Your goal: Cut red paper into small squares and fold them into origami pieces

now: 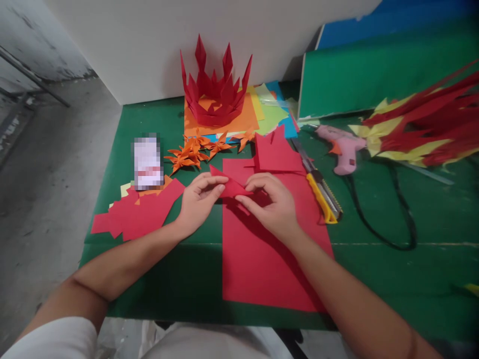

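Between my hands is a small piece of folded red paper [232, 186], raised above the table. My left hand [200, 202] pinches its left side between thumb and fingers. The right side is gripped by my right hand [275, 204], thumb below and fingertips on top. Beneath them lies a large red paper sheet [262, 269]. More folded red paper [279, 152] rests on that sheet's far end. A yellow utility knife [322, 194] lies along the sheet's right edge.
A red paper crown [215, 94] stands at the back on coloured sheets [192, 124]. Orange paper stars [219, 145] lie before it. Red scraps [145, 214] and a blurred phone-like object [148, 162] are left. A pink glue gun [346, 147] and red-yellow paper strips [422, 124] lie right.
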Motion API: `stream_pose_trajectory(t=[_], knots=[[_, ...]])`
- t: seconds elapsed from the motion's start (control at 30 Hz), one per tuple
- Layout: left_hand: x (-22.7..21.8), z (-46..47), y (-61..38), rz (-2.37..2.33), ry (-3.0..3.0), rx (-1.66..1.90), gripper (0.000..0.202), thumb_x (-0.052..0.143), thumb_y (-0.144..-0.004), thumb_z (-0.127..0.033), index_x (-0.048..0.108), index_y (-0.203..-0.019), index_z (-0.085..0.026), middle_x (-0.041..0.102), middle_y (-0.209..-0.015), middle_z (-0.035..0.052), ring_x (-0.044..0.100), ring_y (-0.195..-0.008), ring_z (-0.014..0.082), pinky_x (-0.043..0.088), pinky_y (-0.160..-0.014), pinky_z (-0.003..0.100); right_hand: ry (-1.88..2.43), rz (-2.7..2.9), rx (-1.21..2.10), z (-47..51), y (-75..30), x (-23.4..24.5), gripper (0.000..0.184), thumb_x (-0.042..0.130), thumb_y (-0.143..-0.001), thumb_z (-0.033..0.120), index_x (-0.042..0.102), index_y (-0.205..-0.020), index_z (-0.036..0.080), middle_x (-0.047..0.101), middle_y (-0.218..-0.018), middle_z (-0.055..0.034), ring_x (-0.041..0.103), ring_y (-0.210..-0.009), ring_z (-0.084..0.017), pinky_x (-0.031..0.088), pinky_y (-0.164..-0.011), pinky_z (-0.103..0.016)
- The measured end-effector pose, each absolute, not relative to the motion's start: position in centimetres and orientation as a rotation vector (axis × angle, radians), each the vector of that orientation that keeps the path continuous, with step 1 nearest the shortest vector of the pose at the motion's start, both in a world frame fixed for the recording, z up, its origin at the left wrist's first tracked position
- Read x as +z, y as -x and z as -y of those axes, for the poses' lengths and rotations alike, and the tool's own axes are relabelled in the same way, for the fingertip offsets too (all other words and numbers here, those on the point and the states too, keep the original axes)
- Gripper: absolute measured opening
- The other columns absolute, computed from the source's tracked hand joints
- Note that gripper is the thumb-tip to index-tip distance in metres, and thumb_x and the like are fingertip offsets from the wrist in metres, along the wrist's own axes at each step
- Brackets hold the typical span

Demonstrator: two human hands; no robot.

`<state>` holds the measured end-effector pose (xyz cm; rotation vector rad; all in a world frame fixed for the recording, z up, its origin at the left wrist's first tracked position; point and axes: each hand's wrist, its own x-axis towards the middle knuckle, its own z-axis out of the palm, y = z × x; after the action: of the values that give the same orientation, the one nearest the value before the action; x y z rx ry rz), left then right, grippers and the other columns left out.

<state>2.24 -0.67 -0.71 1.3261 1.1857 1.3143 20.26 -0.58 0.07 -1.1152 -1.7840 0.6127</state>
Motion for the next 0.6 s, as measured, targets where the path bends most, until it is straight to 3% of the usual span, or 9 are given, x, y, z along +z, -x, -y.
stream_pose_trajectory(t=[0.3,0.47,0.6], knots=[[-0.53,0.75,-2.01,-1.282,-1.352,1.222,0.015,0.066,-0.083,-0.029,0.077,-0.094,-0.025,0.070,-0.094,0.0038,0.060,-0.100,0.0166,0.050,-0.091,0.031,1.113,1.852,0.573,0.55,-20.63,0.12,0.005,0.069,-0.084,0.029,0.068,-0.081,0.025,0.063,-0.083,-0.0032,0.061,-0.075,-0.018,0.049,-0.067,-0.034],[-0.78,0.72,-2.14,-1.226,-1.306,1.207,0.015,0.067,-0.081,-0.027,0.075,-0.093,-0.022,0.070,-0.096,0.0041,0.062,-0.093,0.0151,0.050,-0.087,0.029,1.066,1.873,0.572,0.62,-20.51,-0.15,0.005,0.068,-0.085,0.028,0.071,-0.082,0.024,0.062,-0.080,-0.0027,0.060,-0.072,-0.017,0.049,-0.065,-0.032],[-1.25,0.63,-2.29,-1.188,-1.350,1.246,0.014,0.071,-0.078,-0.025,0.074,-0.091,-0.021,0.070,-0.093,0.0045,0.061,-0.097,0.0162,0.047,-0.093,0.031,1.024,1.903,0.552,0.63,-20.33,-0.16,0.006,0.067,-0.085,0.026,0.072,-0.083,0.024,0.062,-0.077,-0.0024,0.060,-0.071,-0.016,0.048,-0.064,-0.031]])
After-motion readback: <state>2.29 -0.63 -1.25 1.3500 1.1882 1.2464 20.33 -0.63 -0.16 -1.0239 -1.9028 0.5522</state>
